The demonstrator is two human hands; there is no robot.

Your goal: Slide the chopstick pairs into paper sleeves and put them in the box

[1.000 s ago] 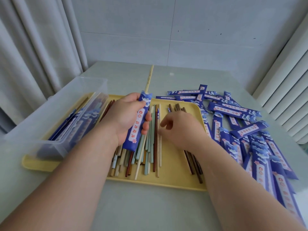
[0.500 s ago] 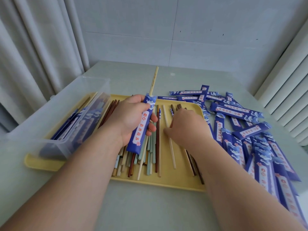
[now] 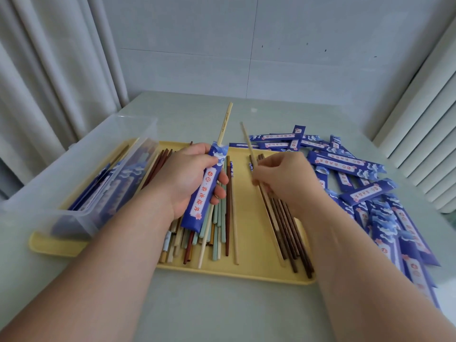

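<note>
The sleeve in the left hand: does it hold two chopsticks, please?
No, one pale chopstick pokes from the sleeve; the right hand holds a second chopstick apart.

Just one cam here, wide-angle, worn on the person's head. It looks forward and down, close over the tray (image 3: 249, 218) and box (image 3: 74, 169), wall (image 3: 296, 58) straight ahead.

The right hand (image 3: 283, 178) is motion-blurred, and the box (image 3: 61, 164) wall clouds the sleeves (image 3: 98, 191) inside.
</note>
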